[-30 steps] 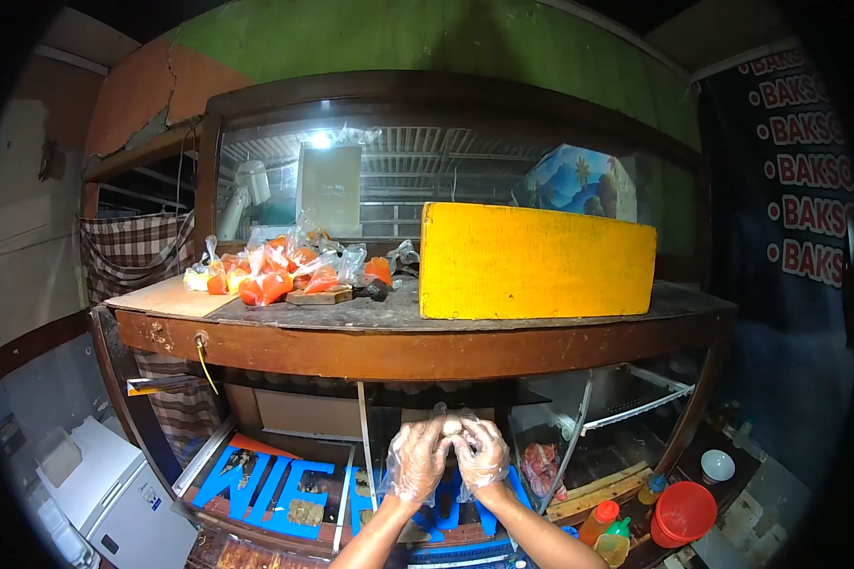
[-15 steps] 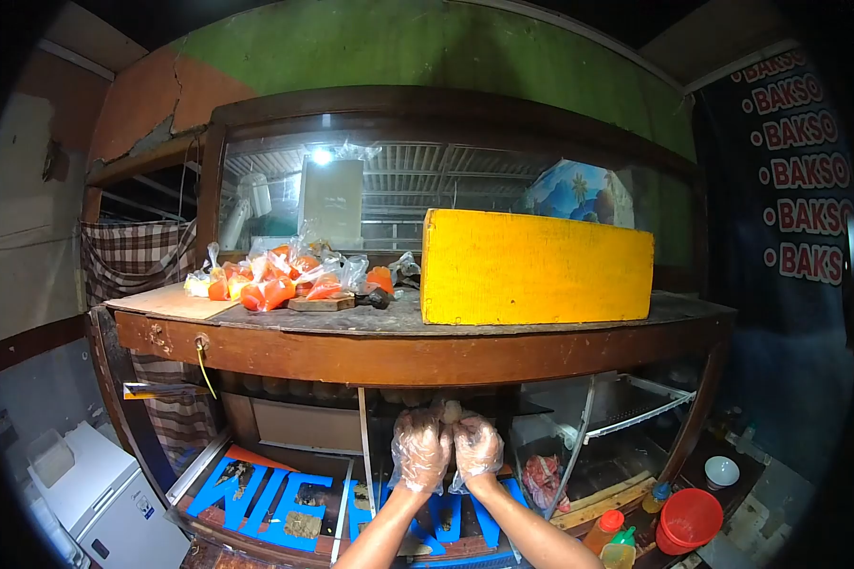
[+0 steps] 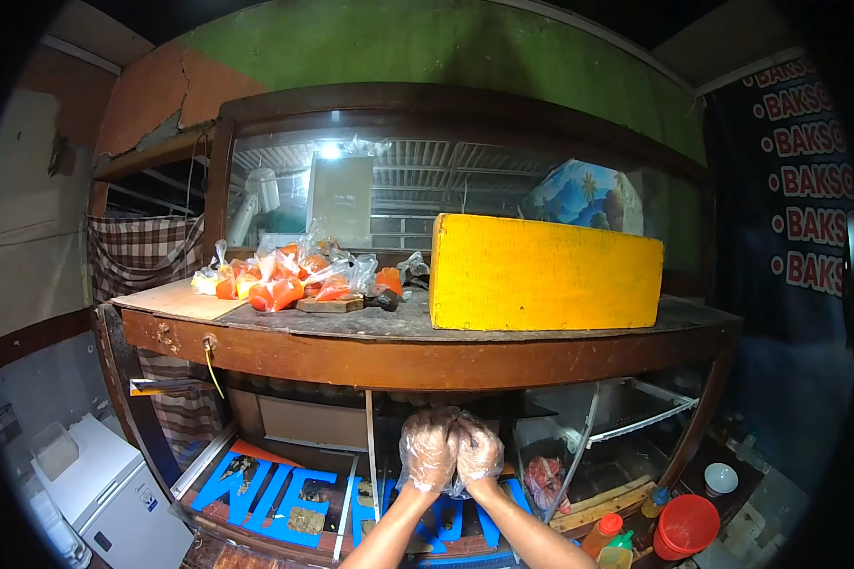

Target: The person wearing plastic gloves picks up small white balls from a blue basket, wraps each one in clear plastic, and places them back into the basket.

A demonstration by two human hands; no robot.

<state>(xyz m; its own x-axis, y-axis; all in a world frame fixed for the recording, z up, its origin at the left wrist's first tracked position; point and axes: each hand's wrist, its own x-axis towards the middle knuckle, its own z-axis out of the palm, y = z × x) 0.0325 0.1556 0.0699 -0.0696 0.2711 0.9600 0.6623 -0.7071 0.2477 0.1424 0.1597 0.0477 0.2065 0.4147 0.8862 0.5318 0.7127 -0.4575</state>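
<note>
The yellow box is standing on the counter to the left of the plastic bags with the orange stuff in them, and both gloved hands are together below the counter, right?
Not quite: in the current head view, the yellow box stands to the right of the bags with orange contents. The rest is right.

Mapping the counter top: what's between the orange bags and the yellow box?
Head view: a crumpled bag at the back; nearer the front, a dark lump, then bare counter up to the yellow box.
</note>
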